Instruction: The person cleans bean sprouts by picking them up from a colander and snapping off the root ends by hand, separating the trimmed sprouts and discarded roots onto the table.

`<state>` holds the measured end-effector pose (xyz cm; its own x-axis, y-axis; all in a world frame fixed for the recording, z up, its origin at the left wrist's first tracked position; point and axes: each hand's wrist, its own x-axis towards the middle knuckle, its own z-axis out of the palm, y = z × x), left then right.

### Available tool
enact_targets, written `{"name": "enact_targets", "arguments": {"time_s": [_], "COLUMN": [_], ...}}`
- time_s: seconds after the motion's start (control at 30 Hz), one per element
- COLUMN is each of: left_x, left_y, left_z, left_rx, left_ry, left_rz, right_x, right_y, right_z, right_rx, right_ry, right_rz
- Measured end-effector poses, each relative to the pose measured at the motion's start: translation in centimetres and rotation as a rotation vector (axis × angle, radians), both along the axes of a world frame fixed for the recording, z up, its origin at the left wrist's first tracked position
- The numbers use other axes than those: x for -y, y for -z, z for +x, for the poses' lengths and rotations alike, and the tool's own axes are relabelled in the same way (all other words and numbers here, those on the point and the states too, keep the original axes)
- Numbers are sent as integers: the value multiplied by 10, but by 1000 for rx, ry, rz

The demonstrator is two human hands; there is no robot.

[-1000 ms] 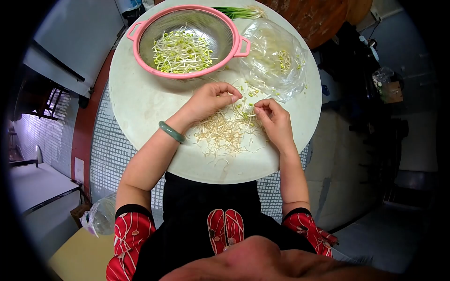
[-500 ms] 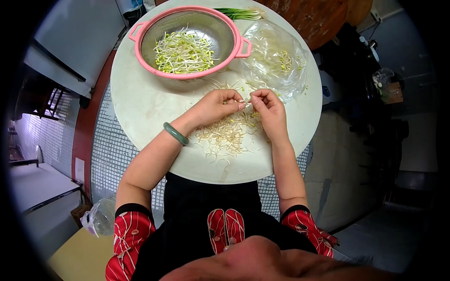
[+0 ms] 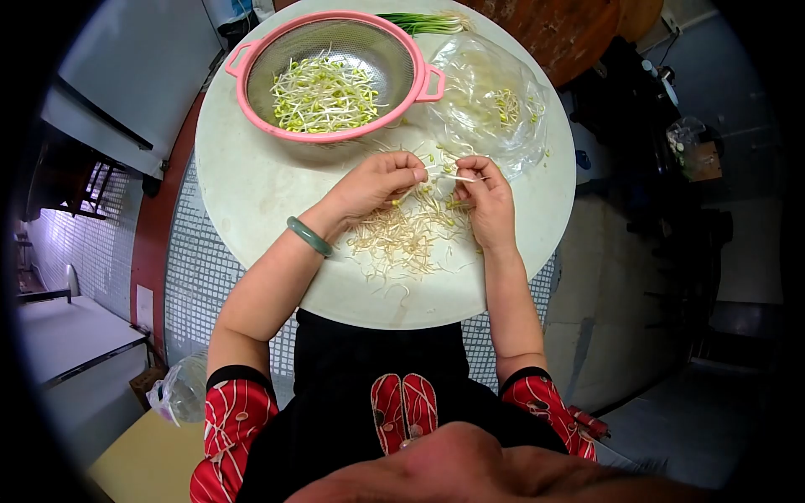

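Note:
A white bean sprout (image 3: pixel 457 177) stretches between my two hands above the round table (image 3: pixel 243 189). My left hand (image 3: pixel 379 184), with a green bangle at the wrist, is closed in a pinch at the sprout's left end. On the other side my right hand (image 3: pixel 486 198) pinches the sprout between thumb and fingers. Beneath and in front of the hands lies a loose pile of thin root pieces (image 3: pixel 398 239), with a few sprouts at its upper edge. Beyond them, a pink-rimmed colander (image 3: pixel 302 137) holds many sprouts (image 3: pixel 325 94).
A clear plastic bag (image 3: pixel 478 101) with some sprouts inside lies right of the colander. Green onions (image 3: pixel 419 23) rest at the table's far edge. A brown wooden table (image 3: pixel 545 33) stands beyond. At the lower left are a plastic bottle (image 3: pixel 183 390) and a yellowish surface (image 3: pixel 142 457).
My hands came together over the pile, then parted slightly. A white sprout now shows between them. The colander and the bag look the same.

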<state>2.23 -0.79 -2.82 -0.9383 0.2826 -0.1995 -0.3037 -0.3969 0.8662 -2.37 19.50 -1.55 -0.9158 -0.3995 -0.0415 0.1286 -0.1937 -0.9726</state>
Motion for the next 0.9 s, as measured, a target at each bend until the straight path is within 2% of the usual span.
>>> {"name": "enact_targets", "arguments": {"time_s": [0.23,0.53,0.63,0.73,0.83,0.9], "left_x": [0,-2,-3,-5,-5,-4], "left_y": [0,-2,-3,2,1,3], "left_z": [0,1,1,0,1,0], "left_rx": [-24,-37,-38,-55,-31,-27], "left_ry": [31,49,81,105,98,84], "left_rz": [-25,-52,-97,-124,-80,-80], "right_x": [-7,-4,-1,4,4,2], "right_y": [-3,8,10,-8,-5,-1], "right_z": [-3,1,3,10,9,7], "right_rx": [31,-38,-255,-601,-647,-582], "right_ry": [-195,-135,-65,61,96,92], "right_rz": [88,195,371,652,589,500]}}
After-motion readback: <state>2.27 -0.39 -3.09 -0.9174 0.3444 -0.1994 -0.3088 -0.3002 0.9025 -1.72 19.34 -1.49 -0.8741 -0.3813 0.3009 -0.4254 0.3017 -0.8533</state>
